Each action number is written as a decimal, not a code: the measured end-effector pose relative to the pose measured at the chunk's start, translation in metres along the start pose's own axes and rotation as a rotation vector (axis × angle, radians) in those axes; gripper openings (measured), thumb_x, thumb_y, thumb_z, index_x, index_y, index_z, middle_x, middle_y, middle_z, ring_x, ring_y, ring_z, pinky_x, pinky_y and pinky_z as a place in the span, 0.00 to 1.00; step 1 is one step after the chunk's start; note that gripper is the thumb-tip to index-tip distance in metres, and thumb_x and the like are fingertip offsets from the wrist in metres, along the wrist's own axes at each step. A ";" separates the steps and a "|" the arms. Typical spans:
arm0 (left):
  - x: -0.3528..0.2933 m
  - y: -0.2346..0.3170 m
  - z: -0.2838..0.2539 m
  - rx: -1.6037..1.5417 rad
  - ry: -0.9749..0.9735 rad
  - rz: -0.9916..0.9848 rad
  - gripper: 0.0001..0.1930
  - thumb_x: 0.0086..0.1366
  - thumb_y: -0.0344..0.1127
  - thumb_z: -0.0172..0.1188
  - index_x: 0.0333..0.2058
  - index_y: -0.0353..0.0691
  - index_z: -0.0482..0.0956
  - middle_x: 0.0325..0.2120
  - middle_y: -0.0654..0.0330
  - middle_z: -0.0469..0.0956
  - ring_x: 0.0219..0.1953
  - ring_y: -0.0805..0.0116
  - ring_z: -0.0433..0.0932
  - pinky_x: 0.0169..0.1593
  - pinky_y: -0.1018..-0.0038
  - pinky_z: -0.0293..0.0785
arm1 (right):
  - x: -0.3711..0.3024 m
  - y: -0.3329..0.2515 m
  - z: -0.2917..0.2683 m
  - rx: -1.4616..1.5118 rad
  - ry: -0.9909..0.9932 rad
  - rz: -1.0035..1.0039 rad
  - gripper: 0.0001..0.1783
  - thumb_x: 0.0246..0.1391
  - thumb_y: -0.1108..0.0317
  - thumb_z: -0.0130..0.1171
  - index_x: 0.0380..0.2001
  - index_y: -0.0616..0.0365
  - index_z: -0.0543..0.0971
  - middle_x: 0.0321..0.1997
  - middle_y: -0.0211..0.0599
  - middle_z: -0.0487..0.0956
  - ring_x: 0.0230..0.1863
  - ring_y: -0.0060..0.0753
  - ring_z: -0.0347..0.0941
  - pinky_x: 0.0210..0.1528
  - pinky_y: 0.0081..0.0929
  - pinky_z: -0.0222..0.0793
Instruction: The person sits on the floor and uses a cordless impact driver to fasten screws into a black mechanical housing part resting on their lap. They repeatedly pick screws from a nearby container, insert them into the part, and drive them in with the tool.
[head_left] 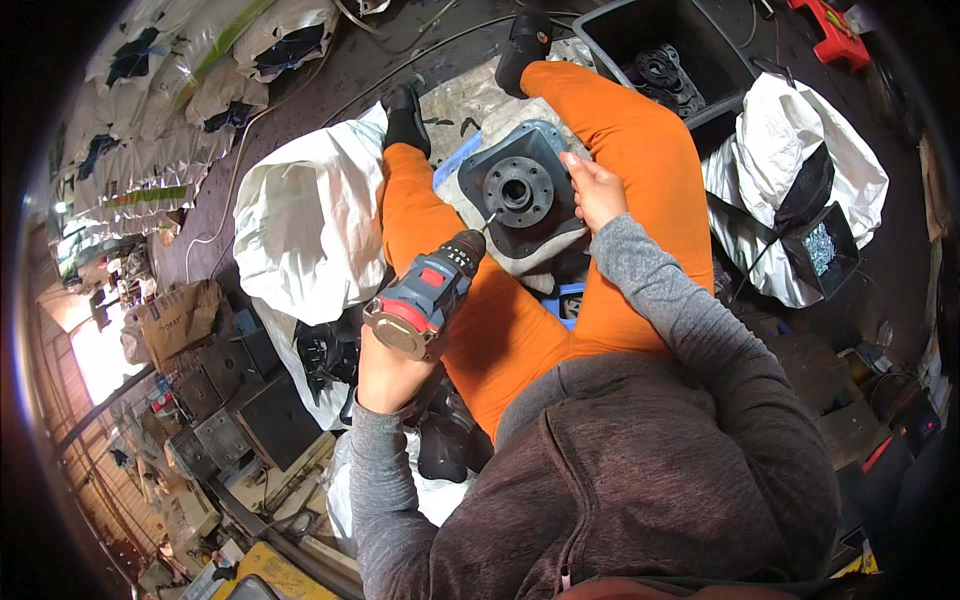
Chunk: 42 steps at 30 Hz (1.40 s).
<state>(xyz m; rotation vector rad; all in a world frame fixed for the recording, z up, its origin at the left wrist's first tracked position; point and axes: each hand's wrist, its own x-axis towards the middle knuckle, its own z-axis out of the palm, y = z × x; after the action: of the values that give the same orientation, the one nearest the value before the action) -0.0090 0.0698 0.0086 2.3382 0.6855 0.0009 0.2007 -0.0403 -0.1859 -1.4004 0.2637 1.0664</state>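
Observation:
My left hand (388, 374) is wrapped round the grip of a cordless drill driver (428, 292), blue-grey with red parts and a black chuck. Its thin bit points at the left side of a dark round flange (532, 172), which has a ring of holes and a wide central opening. Whether the bit touches it I cannot tell. The flange sits in a grey, square-rimmed part (515, 240) between my orange-clad legs. At the right rim of that part, my right hand (598, 195) has its fingers closed; what they pinch, if anything, is hidden.
A white sack (310, 215) stands open at left, another white sack (780, 110) at right. A black bin (635, 22) with dark ring-shaped parts is at far right. A dark tray (850, 245) holds small metal fasteners. A hose (240, 165) crosses the floor.

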 end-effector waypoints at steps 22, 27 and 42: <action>0.017 -0.002 0.003 0.000 -0.188 -0.149 0.17 0.52 0.24 0.64 0.43 0.34 0.78 0.36 0.54 0.81 0.38 0.59 0.81 0.43 0.68 0.76 | -0.019 0.009 -0.007 -0.396 -0.309 -0.408 0.16 0.57 0.58 0.61 0.34 0.63 0.82 0.31 0.41 0.81 0.32 0.28 0.77 0.37 0.27 0.72; 0.020 -0.003 0.010 -0.016 -0.134 -0.131 0.14 0.53 0.24 0.63 0.41 0.34 0.79 0.35 0.54 0.81 0.38 0.59 0.80 0.43 0.67 0.76 | -0.020 0.005 -0.009 -0.372 -0.313 -0.331 0.13 0.57 0.63 0.62 0.33 0.65 0.82 0.32 0.37 0.80 0.35 0.24 0.74 0.40 0.23 0.69; 0.027 -0.003 0.012 0.033 -0.230 -0.192 0.21 0.46 0.28 0.66 0.43 0.35 0.78 0.41 0.49 0.79 0.45 0.49 0.78 0.52 0.62 0.72 | -0.013 0.009 -0.012 -0.491 -0.249 -0.431 0.15 0.56 0.60 0.63 0.32 0.65 0.82 0.29 0.41 0.80 0.32 0.29 0.76 0.37 0.26 0.70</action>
<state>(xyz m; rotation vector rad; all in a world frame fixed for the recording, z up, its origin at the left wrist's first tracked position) 0.0151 0.0775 -0.0075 2.2484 0.7948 -0.3619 0.1927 -0.0584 -0.1854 -1.6370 -0.4949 0.9601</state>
